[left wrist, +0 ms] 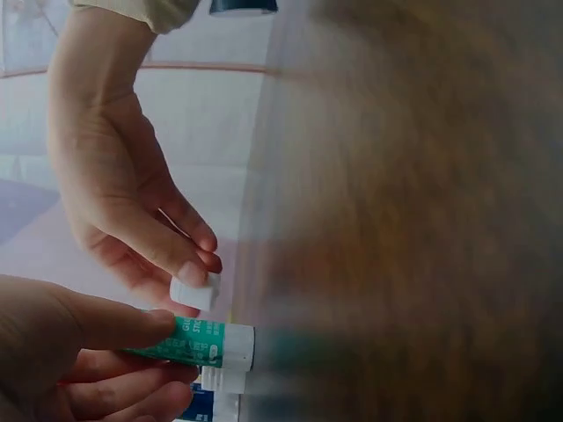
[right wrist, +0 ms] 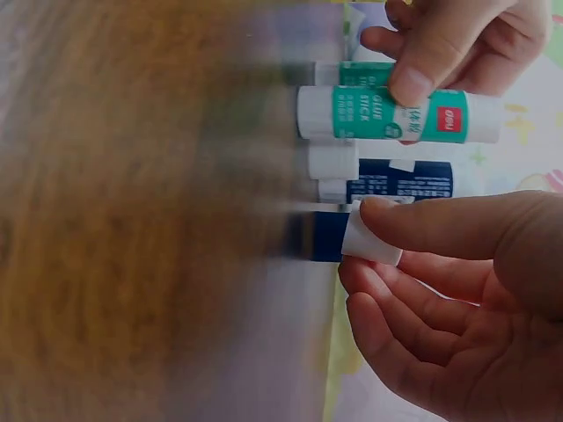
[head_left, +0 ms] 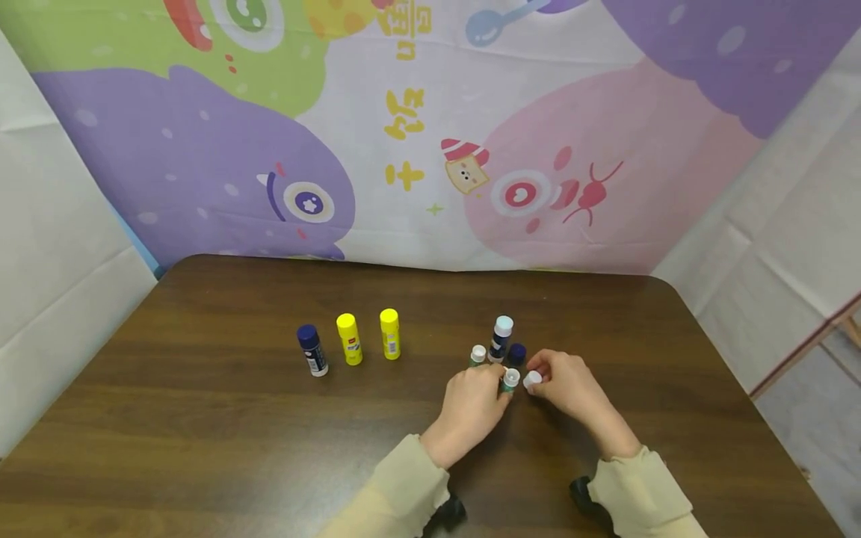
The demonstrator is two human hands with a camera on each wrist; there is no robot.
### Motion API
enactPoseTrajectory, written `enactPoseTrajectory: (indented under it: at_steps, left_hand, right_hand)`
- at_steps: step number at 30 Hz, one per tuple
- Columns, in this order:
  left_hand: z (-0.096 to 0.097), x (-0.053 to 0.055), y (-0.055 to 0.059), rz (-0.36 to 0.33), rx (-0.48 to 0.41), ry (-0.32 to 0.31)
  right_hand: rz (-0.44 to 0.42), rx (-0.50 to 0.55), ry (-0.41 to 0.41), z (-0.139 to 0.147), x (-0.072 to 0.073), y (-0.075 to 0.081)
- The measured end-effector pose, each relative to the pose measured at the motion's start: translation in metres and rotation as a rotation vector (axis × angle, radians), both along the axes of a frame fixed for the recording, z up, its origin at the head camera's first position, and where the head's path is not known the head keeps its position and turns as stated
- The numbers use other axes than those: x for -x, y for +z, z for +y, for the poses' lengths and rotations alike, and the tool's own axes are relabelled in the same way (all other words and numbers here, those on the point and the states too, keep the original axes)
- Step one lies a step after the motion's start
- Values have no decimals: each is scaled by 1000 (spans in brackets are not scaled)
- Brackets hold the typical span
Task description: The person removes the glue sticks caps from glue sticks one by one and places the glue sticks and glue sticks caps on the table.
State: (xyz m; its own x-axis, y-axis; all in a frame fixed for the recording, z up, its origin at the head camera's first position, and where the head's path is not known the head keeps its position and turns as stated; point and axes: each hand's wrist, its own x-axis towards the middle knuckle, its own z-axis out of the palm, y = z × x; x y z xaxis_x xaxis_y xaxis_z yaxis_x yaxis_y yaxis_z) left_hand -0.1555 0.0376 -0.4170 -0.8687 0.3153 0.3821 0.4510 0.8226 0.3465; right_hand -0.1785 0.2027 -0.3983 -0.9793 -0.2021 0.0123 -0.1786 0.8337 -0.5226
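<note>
My left hand (head_left: pixel 471 407) pinches a green glue stick (right wrist: pixel 356 114) between thumb and fingers. It stands upright with its white top end uncovered, as the head view shows. Just to its right, my right hand (head_left: pixel 572 388) holds a small white cap (right wrist: pixel 371 237) by thumb and fingertips, apart from the stick. Behind the hands are another green glue stick (head_left: pixel 477 354) with a white top and a navy glue stick (head_left: pixel 500 345) with a pale top. A navy cap (head_left: pixel 517 353) stands near the right fingertips. In the right wrist view, another white cap (right wrist: pixel 332 162) shows beside the held stick.
To the left on the brown wooden table (head_left: pixel 202 418) stand a navy glue stick (head_left: pixel 312 351) and two yellow glue sticks, one in the middle (head_left: pixel 350 340) and one farther right (head_left: pixel 390 335). A cartoon-printed cloth (head_left: pixel 417 217) hangs behind the table's far edge.
</note>
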Motion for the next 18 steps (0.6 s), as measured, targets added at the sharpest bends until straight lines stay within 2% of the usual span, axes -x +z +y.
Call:
enactPoseTrajectory:
  at_steps: [10, 18]
  left_hand:
    - [1, 1, -2, -51, -20, 18]
    - [1, 2, -3, -35, -25, 20]
  right_hand:
    - [-59, -29, 0, -3, 0, -9]
    - [-73, -74, -3, -7, 0, -9]
